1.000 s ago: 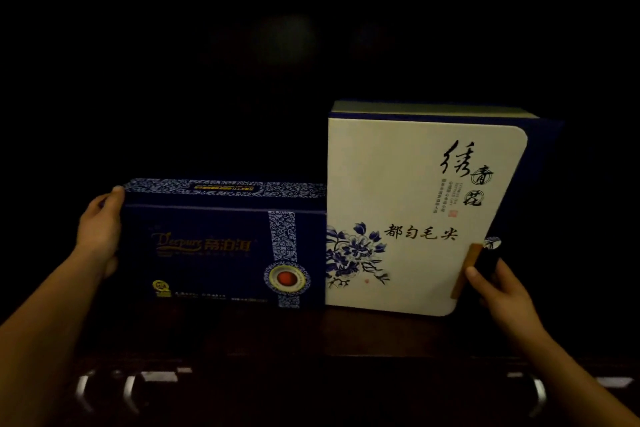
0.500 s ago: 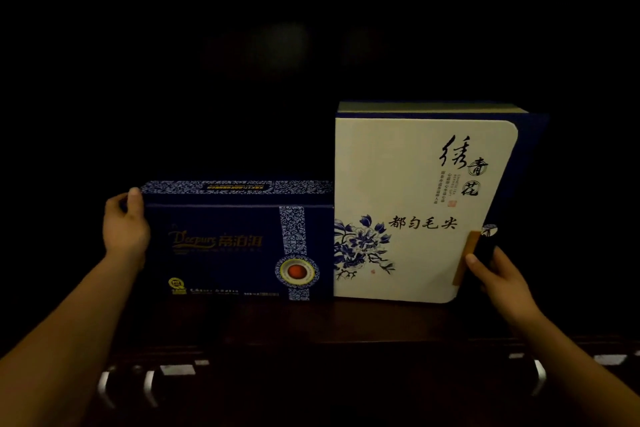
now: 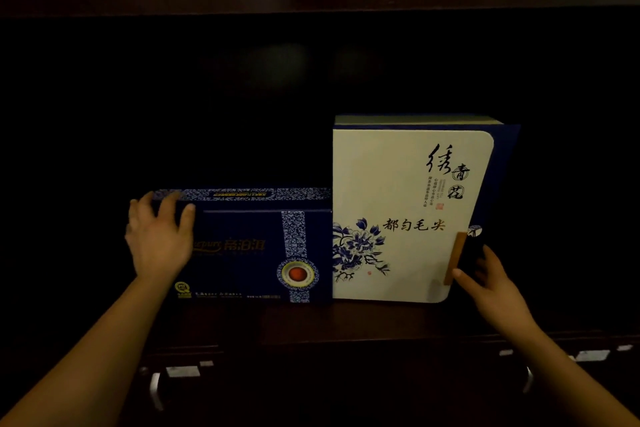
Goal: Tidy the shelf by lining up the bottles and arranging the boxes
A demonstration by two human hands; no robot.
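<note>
dim shop shelf (image 3: 311,319), gift boxes (image 3: 398,211)

Two boxes stand on one shelf (image 3: 311,317): one blue box (image 3: 256,250) left of centre, one white box (image 3: 405,215) right of centre. Two hands are in view, the left hand (image 3: 157,239) at centre left, the right hand (image 3: 491,284) at lower right.

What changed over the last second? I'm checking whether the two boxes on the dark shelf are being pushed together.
The left hand slid from the end of the low dark blue rectangular box onto its front top corner, fingers spread flat. The right hand stayed at the right edge of the taller white box with blue flowers. Both boxes stayed side by side, touching, on the dark wooden shelf.
</note>
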